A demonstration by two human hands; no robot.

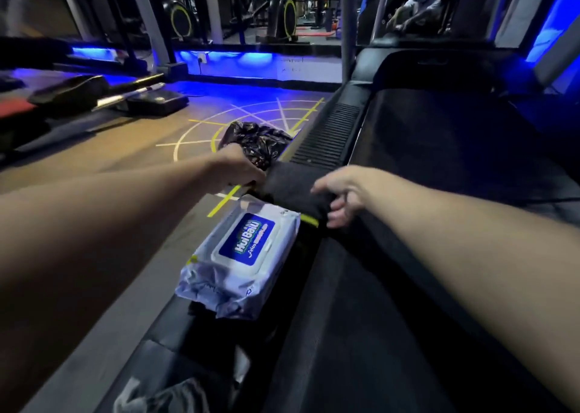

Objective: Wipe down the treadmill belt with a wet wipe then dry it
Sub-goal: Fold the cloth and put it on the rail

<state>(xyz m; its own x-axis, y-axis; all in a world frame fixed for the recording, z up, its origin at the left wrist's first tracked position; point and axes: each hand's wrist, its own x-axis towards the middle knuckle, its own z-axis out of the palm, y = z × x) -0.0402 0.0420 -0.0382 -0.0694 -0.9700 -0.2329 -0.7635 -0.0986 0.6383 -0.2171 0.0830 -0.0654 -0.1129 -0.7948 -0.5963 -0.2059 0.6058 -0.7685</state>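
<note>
Left hand (241,167) grips black bag (254,142) beside treadmill's ribbed edge (326,139).

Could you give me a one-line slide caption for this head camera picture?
Beside a treadmill belt, the left hand grips a black bag while the right hand reaches a dark cloth above the wipes pack.

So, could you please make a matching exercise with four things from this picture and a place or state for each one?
Things:
1. wet wipe pack
2. black plastic bag
3. dark towel
4. treadmill belt

Descriptions:
A. on the floor, at the left hand
B. lid closed, near end of the side rail
C. bare, right of the ribbed rail
D. folded, between both hands

Pairs: 1-B, 2-A, 3-D, 4-C
</note>
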